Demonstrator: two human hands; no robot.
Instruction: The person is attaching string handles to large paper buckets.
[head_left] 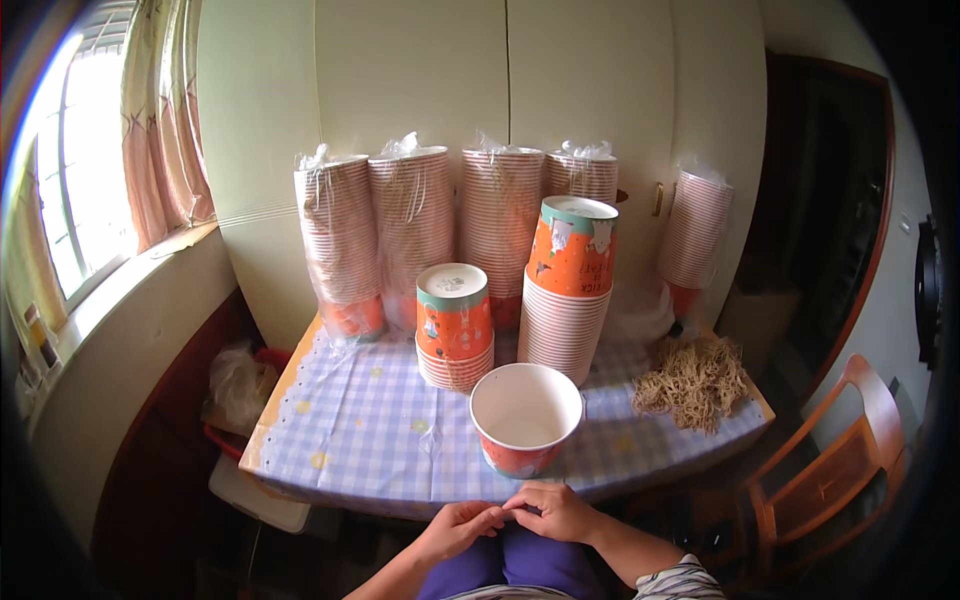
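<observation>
From here I see the left hand [462, 528] and right hand [553, 513] meeting at curled fingertips above the lap; whether they pinch anything, I can't tell. Just beyond, an open paper tub [526, 415] stands upright on the checked tablecloth [370, 430]. Behind it rise a short upturned stack [456, 325] and a taller one [567, 300], then plastic-wrapped stacks [412, 230].

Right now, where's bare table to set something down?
Tablecloth: front left, left of the short cup stack and open cup; smaller gap right, between open cup and brown tangle. Crowded: the back, with bagged cup stacks, and the centre.
</observation>
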